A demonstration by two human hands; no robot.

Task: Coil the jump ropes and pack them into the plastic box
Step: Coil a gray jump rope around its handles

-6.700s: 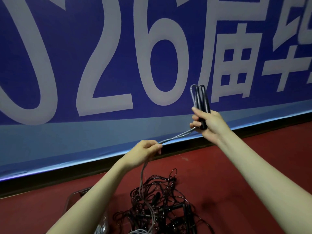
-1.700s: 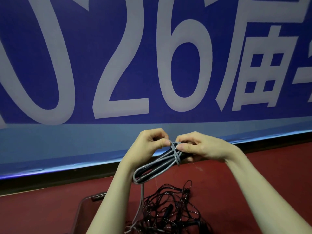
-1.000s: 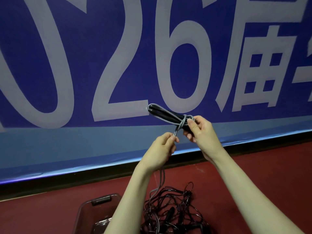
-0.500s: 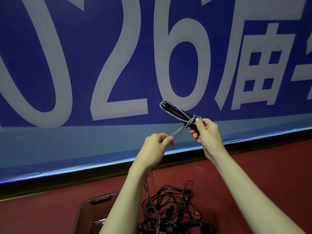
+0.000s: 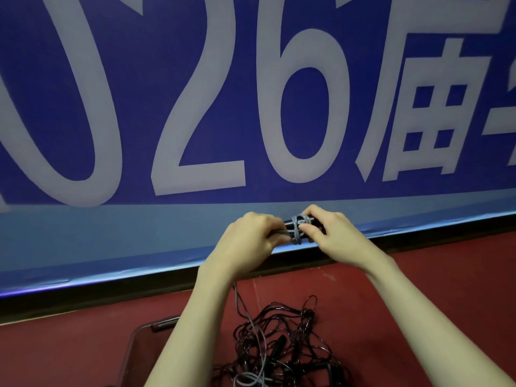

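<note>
**Grey rope wrapped round its bundle, tail not yet tucked**

Head view. Grey cord is seen wound crosswise round a small folded bundle, the grey jump rope [image 5: 299,229], which is held up in the middle of the frame against the blue banner [image 5: 139,107]. The bundle is gripped from the right by the right hand [image 5: 333,233], thumb and fingers curled round its dark handles. Its left end is pinched by the left hand [image 5: 251,238], fingers bent over the strands. A loose grey length is seen hanging from below the left hand down to the red floor [image 5: 432,289]. At lower centre a tangled pile of black ropes [image 5: 282,347] lies on the floor, and the grey tail runs into it. Just left of the pile, at the bottom edge, part of the plastic box [image 5: 139,339] is shown, mostly hidden behind the left forearm; its contents cannot be told.

The wrap is judged likely to spring loose if either grip is eased before the tail is tucked, since the cord looks stiff. The hanging tail could also be snagged in the black pile and drag strands up with it.

Against the frame half a second earlier, the hands have been brought together and lowered: the bundle was then held higher by the right hand alone, with the cord pulled out taut to the left hand.
</note>
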